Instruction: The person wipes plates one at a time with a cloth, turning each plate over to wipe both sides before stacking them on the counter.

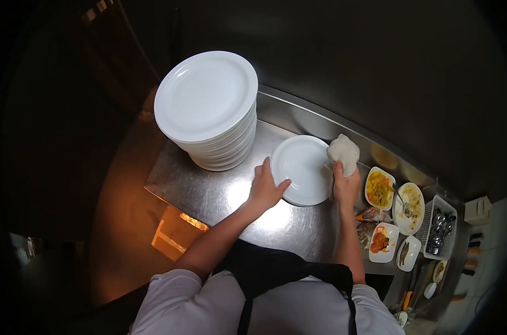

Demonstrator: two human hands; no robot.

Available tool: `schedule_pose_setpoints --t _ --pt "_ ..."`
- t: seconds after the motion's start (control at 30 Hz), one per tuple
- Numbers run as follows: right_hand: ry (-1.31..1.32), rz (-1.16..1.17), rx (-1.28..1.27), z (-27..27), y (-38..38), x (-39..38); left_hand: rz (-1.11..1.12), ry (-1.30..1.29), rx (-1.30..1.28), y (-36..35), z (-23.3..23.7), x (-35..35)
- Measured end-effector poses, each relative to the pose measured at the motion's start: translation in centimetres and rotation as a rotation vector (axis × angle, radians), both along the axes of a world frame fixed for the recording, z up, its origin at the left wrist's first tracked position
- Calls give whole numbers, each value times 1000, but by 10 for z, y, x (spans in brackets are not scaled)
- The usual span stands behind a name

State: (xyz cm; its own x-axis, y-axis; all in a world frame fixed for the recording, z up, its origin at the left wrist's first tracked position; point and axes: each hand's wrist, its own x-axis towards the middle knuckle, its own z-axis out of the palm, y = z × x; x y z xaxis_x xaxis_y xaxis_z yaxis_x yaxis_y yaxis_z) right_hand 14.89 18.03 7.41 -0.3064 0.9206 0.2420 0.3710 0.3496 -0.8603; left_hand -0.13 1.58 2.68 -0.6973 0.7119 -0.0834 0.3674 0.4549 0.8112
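Observation:
A round white plate [302, 169] lies on the steel counter in front of me, perhaps with others under it. My left hand [267, 190] is at its left edge, the thumb over the rim and the fingers along the outer side. Bunched up in my right hand [346, 184] is a white cloth [343, 152], held at the plate's right edge. A tall stack of larger white plates [206, 97] stands farther back on the left, leaning a little.
Right of my right arm are dishes of food: a yellow one [379, 188], an oval bowl [409, 207] with a spoon, and smaller white dishes [383, 243]. Beyond them sits a basket of cutlery [440, 229]. A metal ledge [320, 111] runs along the back wall.

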Motion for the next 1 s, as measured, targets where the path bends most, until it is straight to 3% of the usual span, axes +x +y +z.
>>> schedule_pose_setpoints --t 0.1,0.3,0.4,0.5,0.6,0.7,0.8,0.9,0.97,1.0 --pt "104 -22 -106 0 1 -3 -28 14 -111 18 -14 -4" --pt "-62 10 116 -4 -3 -8 25 -80 -113 -7 -33 -13" --pt "-205 166 91 11 -24 -19 38 -162 -144 -50 -17 -13" --pt "-534 400 357 -57 -31 -31 -35 -123 -142 -89 -17 -12" --pt "-659 597 565 -74 -60 -67 -48 -123 -93 -102 -27 -10" --pt "-489 793 313 -59 -97 -95 -13 -256 -37 -98 -20 -13" --pt "-426 1001 287 -72 -110 -55 -3 -303 44 -97 3 -16" --pt "-606 1121 222 -60 -87 1 38 -319 41 -95 5 -10" --pt "-648 942 337 -57 -57 14 41 -273 -45 -98 -13 -7" --pt "-724 831 425 -55 -41 11 20 -102 -42 -99 -33 -5"
